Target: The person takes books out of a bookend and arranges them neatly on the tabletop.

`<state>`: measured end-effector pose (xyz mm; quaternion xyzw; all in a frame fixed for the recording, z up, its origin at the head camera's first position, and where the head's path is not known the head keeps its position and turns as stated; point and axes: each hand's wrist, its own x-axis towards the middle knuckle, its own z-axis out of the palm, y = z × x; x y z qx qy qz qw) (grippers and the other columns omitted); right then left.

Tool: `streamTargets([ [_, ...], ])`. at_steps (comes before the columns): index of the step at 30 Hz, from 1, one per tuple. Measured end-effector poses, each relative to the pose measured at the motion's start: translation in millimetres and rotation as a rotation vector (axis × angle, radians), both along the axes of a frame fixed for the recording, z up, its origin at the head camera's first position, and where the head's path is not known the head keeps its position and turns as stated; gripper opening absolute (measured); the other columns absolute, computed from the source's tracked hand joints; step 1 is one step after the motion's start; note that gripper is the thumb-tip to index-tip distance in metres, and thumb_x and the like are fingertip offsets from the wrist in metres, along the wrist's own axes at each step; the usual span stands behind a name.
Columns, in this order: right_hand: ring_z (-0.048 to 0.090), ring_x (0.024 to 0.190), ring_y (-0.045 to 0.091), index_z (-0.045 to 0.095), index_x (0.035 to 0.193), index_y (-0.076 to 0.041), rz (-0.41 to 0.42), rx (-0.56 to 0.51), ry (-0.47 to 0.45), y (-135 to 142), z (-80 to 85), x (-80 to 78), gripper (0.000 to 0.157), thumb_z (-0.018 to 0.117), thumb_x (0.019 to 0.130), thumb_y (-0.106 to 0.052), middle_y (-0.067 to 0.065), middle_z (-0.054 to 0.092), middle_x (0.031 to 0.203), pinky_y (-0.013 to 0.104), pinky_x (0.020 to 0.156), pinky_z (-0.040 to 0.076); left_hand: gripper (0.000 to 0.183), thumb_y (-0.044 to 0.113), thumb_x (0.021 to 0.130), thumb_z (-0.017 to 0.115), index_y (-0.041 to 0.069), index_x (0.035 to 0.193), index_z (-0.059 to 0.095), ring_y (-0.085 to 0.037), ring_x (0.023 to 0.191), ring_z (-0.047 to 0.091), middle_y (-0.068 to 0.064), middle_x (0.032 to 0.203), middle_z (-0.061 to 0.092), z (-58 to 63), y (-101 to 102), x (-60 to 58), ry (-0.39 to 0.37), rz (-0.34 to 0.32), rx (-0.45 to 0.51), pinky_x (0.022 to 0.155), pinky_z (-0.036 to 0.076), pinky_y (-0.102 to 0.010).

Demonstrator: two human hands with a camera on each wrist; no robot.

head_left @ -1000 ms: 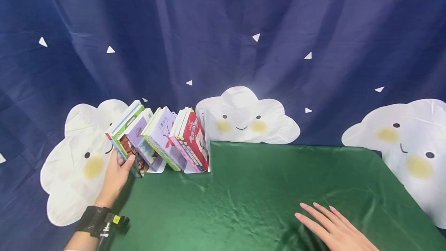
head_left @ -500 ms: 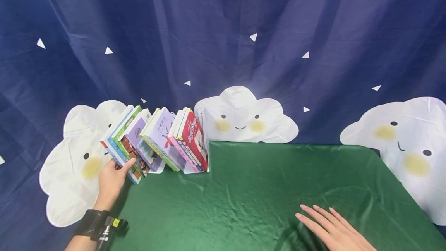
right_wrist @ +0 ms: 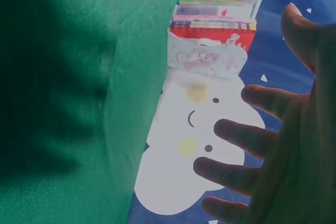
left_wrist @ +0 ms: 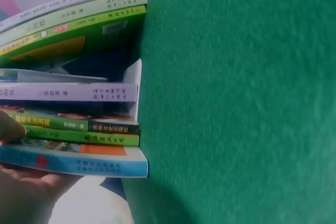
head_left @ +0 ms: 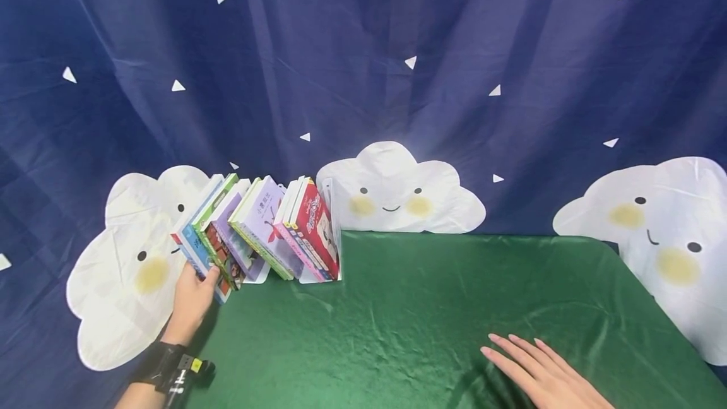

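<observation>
My left hand (head_left: 193,298) grips a thin blue book (left_wrist: 105,165) at the left end of a leaning row, fingers on its outer face and thumb by the neighbouring green book (left_wrist: 84,136). The blue book's lower end juts a little toward me past the others. Beside them lean a purple book (left_wrist: 68,93), a lilac book (head_left: 269,219) and, at the right end, a red book (head_left: 318,226) against a white bookend (head_left: 333,226). Over the green surface, far from the books, my right hand (head_left: 545,371) has its fingers straight and spread, holding nothing.
A green-covered table (head_left: 397,320) spreads before me, its far edge meeting a dark blue curtain (head_left: 363,68) printed with white clouds and small triangles. Another white bookend plate (left_wrist: 134,90) stands low near the purple book. A black band (head_left: 156,365) with a small device circles my left wrist.
The blue book has slid toward me and down from beside the green one, with my left hand holding it; lately both shifted slightly right. My right hand stays put.
</observation>
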<state>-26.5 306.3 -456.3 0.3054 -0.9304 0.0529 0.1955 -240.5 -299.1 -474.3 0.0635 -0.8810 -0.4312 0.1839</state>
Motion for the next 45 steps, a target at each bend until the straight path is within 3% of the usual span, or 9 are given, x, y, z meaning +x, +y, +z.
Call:
streamTargets([
  [4,0.035,0.145,-0.002,0.043,0.157,-0.035,-0.014,0.004,0.003,-1,-2.0,-0.8,0.101,0.081,0.07,-0.07,-0.014,0.055,0.154,0.004,0.122,-0.006,0.038,0.011,0.099,0.061,-0.007,0.133,0.057,-0.022,0.09,0.069,-0.033,0.121,0.069,-2.4,1,2.8,0.04,0.093,-0.035,0.069,0.043,-0.007],
  [8,0.059,0.124,0.017,0.043,0.157,-0.037,-0.02,0.015,0.002,-2,-4.7,-1.8,0.1,0.081,0.07,-0.07,-0.015,0.057,0.151,0.003,0.121,-0.003,0.037,0.017,0.099,0.066,-0.007,0.128,0.061,0.012,0.074,0.051,-0.033,0.115,0.072,-4.5,2,10.4,0.056,0.15,-0.007,0.061,0.039,-0.003],
  [15,0.059,0.125,0.017,0.045,0.156,-0.032,0.034,-0.001,0.02,-1,-7.5,-6.7,0.099,0.079,0.072,-0.07,-0.012,0.06,0.149,0.004,0.122,0.001,0.04,0.023,0.098,0.071,-0.005,0.127,0.066,0.024,0.07,0.044,-0.032,0.115,0.073,-6.6,6,35.3,0.121,0.215,0.023,0.063,0.038,-0.002],
  [18,0.058,0.128,0.01,0.045,0.156,-0.032,0.048,-0.034,-0.025,-2,-7.3,-8.0,0.099,0.084,0.071,-0.064,-0.014,0.057,0.151,0.01,0.117,0.026,0.04,0.022,0.097,0.072,-0.005,0.126,0.067,0.026,0.07,0.043,-0.032,0.114,0.073,-5.4,7,49.3,0.135,0.242,0.015,0.064,0.038,-0.003],
  [23,0.051,0.138,-0.005,0.038,0.16,-0.031,0.083,-0.201,-0.292,3,-8.8,-10.6,0.094,0.086,0.079,-0.041,-0.017,0.048,0.159,0.025,0.082,0.055,0.035,0.018,0.093,0.075,-0.006,0.118,0.071,0.029,0.07,0.039,-0.033,0.107,0.074,-3.5,9,69.1,0.15,0.298,-0.006,0.063,0.038,-0.006],
  [30,0.035,0.15,-0.004,0.029,0.164,-0.015,0.27,-0.454,-0.663,15,-15.5,-28.3,0.07,0.06,0.104,-0.033,0.0,0.04,0.167,0.023,0.095,0.052,0.03,0.017,0.088,0.079,-0.006,0.106,0.073,0.027,0.066,0.036,-0.034,0.1,0.074,-3.7,12,89.4,0.142,0.396,-0.008,0.062,0.038,-0.015],
  [35,0.026,0.145,-0.018,0.021,0.166,-0.029,0.088,-0.59,-1.164,12,-1.2,-34.3,0.067,0.053,0.108,-0.019,-0.002,0.029,0.172,0.02,0.099,0.047,0.034,0.02,0.088,0.08,-0.005,0.11,0.074,0.025,0.073,0.036,-0.034,0.106,0.073,-0.4,9,105.8,0.11,0.463,0.004,0.071,0.038,-0.019],
  [42,0.039,0.146,-0.008,0.033,0.163,-0.022,0.208,-0.506,-0.803,-8,-5.7,-36.5,0.072,0.064,0.1,-0.009,0.003,0.046,0.163,0.022,0.099,0.052,0.04,0.024,0.087,0.08,-0.007,0.111,0.073,0.036,0.069,0.025,-0.039,0.105,0.07,6.4,12,137.4,0.081,0.525,0.014,0.068,0.036,-0.02],
  [45,0.039,0.146,-0.008,0.035,0.162,-0.02,0.286,-0.535,-0.801,-22,-4.6,-39.5,0.069,0.063,0.1,-0.006,0.002,0.048,0.162,0.021,0.102,0.051,0.041,0.024,0.086,0.08,-0.006,0.113,0.073,0.037,0.068,0.026,-0.039,0.102,0.07,7.5,19,150.8,0.059,0.524,0.011,0.063,0.036,-0.016],
])
